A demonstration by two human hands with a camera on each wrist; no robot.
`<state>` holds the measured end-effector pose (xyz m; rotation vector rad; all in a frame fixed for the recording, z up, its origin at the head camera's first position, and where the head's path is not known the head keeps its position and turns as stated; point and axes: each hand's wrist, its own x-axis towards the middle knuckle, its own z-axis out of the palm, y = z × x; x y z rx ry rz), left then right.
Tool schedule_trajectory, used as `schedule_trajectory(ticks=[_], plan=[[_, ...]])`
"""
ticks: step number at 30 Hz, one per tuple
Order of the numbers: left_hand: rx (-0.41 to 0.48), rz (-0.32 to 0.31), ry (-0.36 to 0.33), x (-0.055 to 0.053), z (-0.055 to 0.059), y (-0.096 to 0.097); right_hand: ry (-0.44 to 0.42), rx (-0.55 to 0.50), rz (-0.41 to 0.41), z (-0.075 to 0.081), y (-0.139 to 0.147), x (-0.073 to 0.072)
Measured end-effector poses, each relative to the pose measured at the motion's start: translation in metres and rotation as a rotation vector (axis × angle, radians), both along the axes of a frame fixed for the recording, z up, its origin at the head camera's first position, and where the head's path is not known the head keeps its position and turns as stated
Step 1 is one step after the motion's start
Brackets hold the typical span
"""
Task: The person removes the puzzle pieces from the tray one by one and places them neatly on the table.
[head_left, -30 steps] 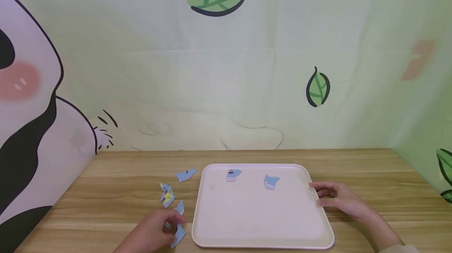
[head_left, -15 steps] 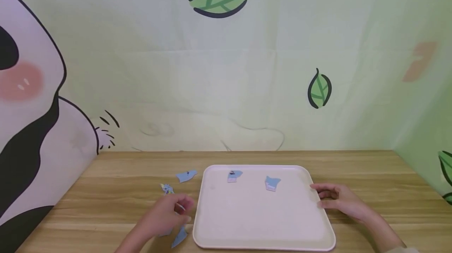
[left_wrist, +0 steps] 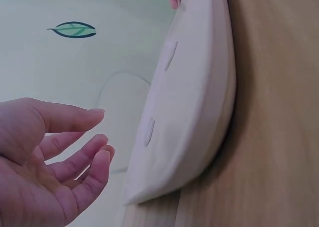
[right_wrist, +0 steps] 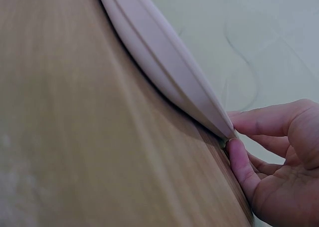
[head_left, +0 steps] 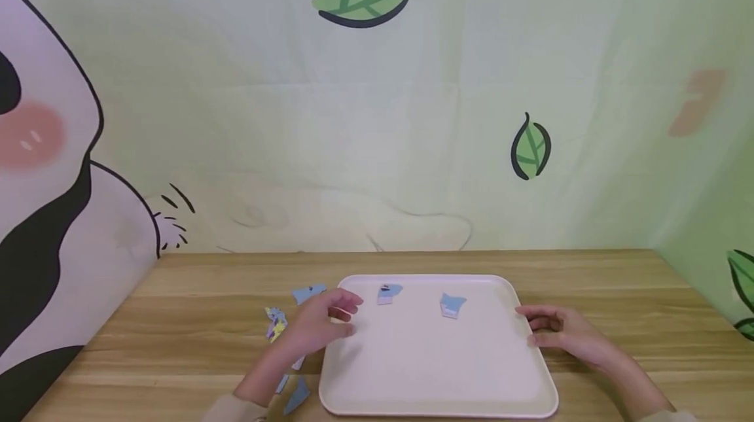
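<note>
A white rectangular tray (head_left: 438,363) lies on the wooden table. Two blue-and-pale jigsaw pieces, a left one (head_left: 389,293) and a right one (head_left: 452,305), rest near its far side. My left hand (head_left: 318,324) hovers over the tray's left rim, its fingers loosely bent and nothing between them, as the left wrist view (left_wrist: 55,162) confirms. At the tray's right edge, my right hand (head_left: 559,330) holds the rim between thumb and fingers; the right wrist view shows the thumb (right_wrist: 241,162) and forefinger meeting at that edge.
Left of the tray lie more jigsaw pieces: a blue one (head_left: 308,293) at the back, a yellow and purple cluster (head_left: 275,324), and a blue one (head_left: 297,396) at the front. A patterned cloth wall (head_left: 377,114) stands behind the table.
My left hand has moved from the loose pieces at the front left, up and right to over the tray's left rim. My right hand stays at the tray's right edge.
</note>
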<state>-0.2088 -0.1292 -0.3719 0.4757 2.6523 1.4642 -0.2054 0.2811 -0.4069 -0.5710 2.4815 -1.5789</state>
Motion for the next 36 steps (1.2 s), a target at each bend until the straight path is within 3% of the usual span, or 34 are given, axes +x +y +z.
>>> schedule_trajectory(ticks=[11,18,25,36], plan=[[0.079,0.014,-0.119,-0.031,0.003,0.028,0.009,0.006,-0.010,0.001,0.000,0.000],[0.104,0.019,-0.103,-0.049,-0.002,0.043,0.008,0.003,-0.004,-0.001,0.000,-0.001],[0.130,0.071,-0.119,-0.060,-0.008,0.055,-0.005,-0.009,0.010,-0.002,0.000,-0.002],[0.014,0.160,-0.104,-0.070,-0.019,0.061,0.002,-0.004,0.003,-0.002,0.000,-0.003]])
